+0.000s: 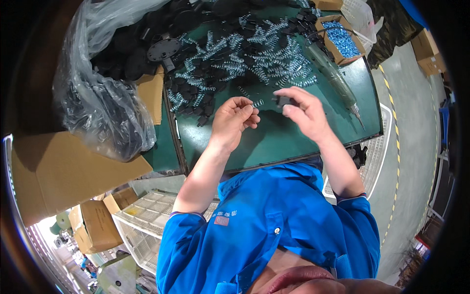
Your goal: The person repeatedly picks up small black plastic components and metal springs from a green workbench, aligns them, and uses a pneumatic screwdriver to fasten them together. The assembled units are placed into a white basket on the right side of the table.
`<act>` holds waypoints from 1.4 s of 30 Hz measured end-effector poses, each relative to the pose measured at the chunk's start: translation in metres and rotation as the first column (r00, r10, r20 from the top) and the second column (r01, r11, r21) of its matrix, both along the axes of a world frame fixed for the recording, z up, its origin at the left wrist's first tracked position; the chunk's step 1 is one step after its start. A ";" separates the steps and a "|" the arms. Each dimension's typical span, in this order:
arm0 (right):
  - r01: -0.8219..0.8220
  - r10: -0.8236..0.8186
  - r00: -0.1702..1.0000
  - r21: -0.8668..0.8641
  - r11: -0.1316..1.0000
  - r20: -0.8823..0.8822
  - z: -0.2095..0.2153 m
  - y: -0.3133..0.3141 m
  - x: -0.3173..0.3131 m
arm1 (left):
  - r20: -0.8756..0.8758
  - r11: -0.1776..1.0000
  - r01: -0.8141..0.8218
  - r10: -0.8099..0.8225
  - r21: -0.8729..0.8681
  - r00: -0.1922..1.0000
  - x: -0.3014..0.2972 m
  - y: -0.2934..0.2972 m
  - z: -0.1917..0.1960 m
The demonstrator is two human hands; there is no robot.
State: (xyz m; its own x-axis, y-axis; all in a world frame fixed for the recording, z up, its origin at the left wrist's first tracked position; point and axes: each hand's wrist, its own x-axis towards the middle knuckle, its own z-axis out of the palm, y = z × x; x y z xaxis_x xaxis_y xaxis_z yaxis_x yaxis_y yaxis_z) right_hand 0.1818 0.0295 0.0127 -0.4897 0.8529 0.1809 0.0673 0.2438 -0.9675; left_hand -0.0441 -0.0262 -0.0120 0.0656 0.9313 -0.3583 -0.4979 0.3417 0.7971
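My left hand (236, 120) is closed in a pinch on a small metal coil spring (258, 103), which sticks out to the right of the fingertips. Facing it, my right hand (307, 111) grips a small black plastic part (285, 101) between thumb and fingers. The two pieces are apart, held over the green tabletop (264, 139). Beyond my hands lies a wide heap of loose coil springs (281, 61), with small black parts (193, 93) mixed among them.
An electric screwdriver (333, 76) lies at the right, beside a cardboard box of bluish screws (341, 40). Larger black pieces (164, 50) and a clear plastic bag (105, 115) occupy the left. White plastic crates (142, 220) stand below the table's left side.
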 end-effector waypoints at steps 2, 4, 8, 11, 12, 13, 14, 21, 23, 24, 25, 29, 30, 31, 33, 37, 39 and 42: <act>-0.051 0.047 0.998 0.085 0.995 0.051 -0.001 -0.002 -0.005 | 0.002 1.000 0.007 -0.007 0.015 1.000 0.007 -0.002 0.004; -0.094 0.081 0.993 0.155 0.983 0.084 -0.005 -0.004 -0.005 | -0.077 0.997 0.027 -0.022 0.073 0.997 0.012 -0.003 0.006; -0.155 0.014 0.951 0.440 0.885 0.308 0.012 -0.009 -0.008 | -0.467 0.968 0.139 -0.025 0.211 0.884 0.023 -0.007 0.016; -0.174 0.068 0.949 0.330 0.928 0.308 0.011 -0.007 -0.008 | -0.119 0.981 0.122 -0.105 0.149 0.987 0.021 -0.009 0.005; -0.171 0.093 0.967 0.330 0.928 0.238 0.008 -0.008 -0.009 | 0.075 0.987 0.122 -0.130 0.104 0.989 0.019 -0.010 0.000; -0.169 0.119 0.979 0.327 0.930 0.168 0.003 -0.011 -0.012 | 0.220 0.987 0.131 -0.148 0.088 0.964 0.019 -0.012 -0.006; -0.168 0.144 0.985 0.322 0.932 0.097 0.001 -0.013 -0.013 | 0.361 0.987 0.142 -0.160 0.075 0.919 0.018 -0.013 -0.011; -0.139 0.092 0.927 0.107 0.985 0.363 0.017 -0.004 0.007 | 0.593 0.969 0.234 -0.235 0.080 0.770 0.007 -0.018 -0.009; -0.165 0.121 0.957 0.153 0.974 0.264 0.022 -0.003 -0.003 | 0.599 0.972 0.230 -0.217 0.057 0.771 0.002 -0.021 -0.007; -0.178 0.138 0.967 0.177 0.968 0.214 0.025 -0.003 -0.009 | 0.598 0.975 0.218 -0.196 0.036 0.777 0.000 -0.023 -0.007; -0.212 0.178 0.967 0.189 0.959 0.183 0.031 -0.003 -0.016 | 0.595 0.979 0.202 -0.173 0.018 0.785 -0.003 -0.024 -0.007; -0.360 0.325 0.932 0.295 0.885 0.162 0.035 -0.002 -0.045 | 0.482 0.980 0.198 -0.181 0.016 0.857 -0.015 -0.029 -0.009; -0.353 0.299 0.932 0.320 0.879 0.207 0.038 -0.003 -0.048 | 0.483 0.980 0.197 -0.169 -0.006 0.859 -0.016 -0.032 -0.007; -0.346 0.271 0.931 0.348 0.871 0.247 0.041 -0.004 -0.052 | 0.480 0.981 0.194 -0.157 -0.028 0.863 -0.019 -0.035 -0.005; -0.270 0.199 0.958 0.413 0.870 0.207 0.032 -0.011 -0.063 | 0.476 0.980 0.185 -0.126 -0.078 0.871 -0.026 -0.038 0.001; -0.073 0.022 0.993 0.437 0.896 0.120 0.008 -0.021 -0.073 | 0.216 0.972 0.234 -0.235 0.030 0.948 -0.037 -0.027 0.000; -0.013 -0.034 0.991 0.343 0.939 0.131 0.006 -0.016 -0.062 | -0.483 0.958 0.256 -0.163 0.132 0.860 -0.057 -0.002 0.016; 0.123 -0.139 0.989 0.278 0.953 0.039 0.010 -0.009 -0.035 | -0.940 0.967 -0.087 0.207 0.239 -0.273 -0.114 0.053 0.053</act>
